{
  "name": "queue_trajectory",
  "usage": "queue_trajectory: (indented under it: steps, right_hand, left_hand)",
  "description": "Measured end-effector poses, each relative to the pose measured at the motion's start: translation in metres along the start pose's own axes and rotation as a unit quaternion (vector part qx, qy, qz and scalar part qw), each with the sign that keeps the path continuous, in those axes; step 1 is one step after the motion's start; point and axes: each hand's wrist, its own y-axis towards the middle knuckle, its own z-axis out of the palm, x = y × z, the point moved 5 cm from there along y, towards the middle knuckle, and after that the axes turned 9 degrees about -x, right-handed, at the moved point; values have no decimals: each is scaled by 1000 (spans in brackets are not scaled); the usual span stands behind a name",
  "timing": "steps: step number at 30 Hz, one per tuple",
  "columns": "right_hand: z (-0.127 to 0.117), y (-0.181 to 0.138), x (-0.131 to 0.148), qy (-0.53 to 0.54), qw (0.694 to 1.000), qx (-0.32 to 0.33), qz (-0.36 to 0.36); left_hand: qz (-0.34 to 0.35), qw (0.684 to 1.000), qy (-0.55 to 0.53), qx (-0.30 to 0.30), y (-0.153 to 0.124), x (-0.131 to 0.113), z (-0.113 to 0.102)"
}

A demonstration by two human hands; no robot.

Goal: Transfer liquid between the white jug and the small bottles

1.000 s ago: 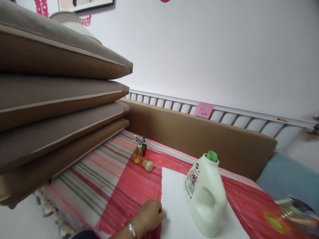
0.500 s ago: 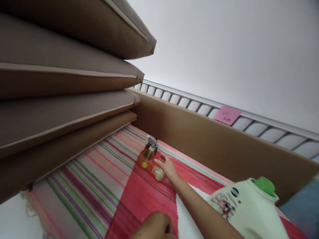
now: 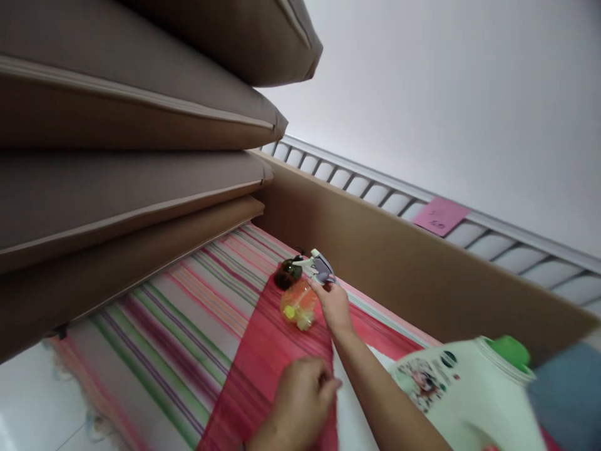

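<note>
Spray bottle: we locate it at centre, over the red section of the striped cloth, its trigger head leaning right. From the left, we note stacked cushions, then a dark bottle just beside the nozzle. A pale fitting shows at the spray bottle's base; we cannot tell whether it lies in front or behind. Our left hand is curled; we cannot tell whether it grips anything. Our right hand pinches the spray bottle's neck. Farther right, we identify a white sheet and a pale jug.
</note>
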Motion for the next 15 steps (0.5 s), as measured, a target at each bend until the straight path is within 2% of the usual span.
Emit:
queue_trajectory:
  steps: [3, 5, 7, 10, 15]
  right_hand:
    - [-57, -42, 2, 10, 1000, -7, 17]
    - [-86, -76, -2, 18, 999, -16, 40]
    - [-105, -110, -11, 28, 997, -36, 64]
    - [-120, -152, -27, 43, 991, -79, 94]
    - [-138, -187, -42, 81, 983, -122, 108]
  left_hand:
    - [96, 983, -40, -150, -5, -13, -13]
    - [136, 975, -32, -176, -14, -18, -8]
    - [147, 980, -13, -132, -25, -19, 10]
    - [151, 987, -7, -58, -48, -18, 44]
    - [183, 983, -16, -14, -72, -11, 76]
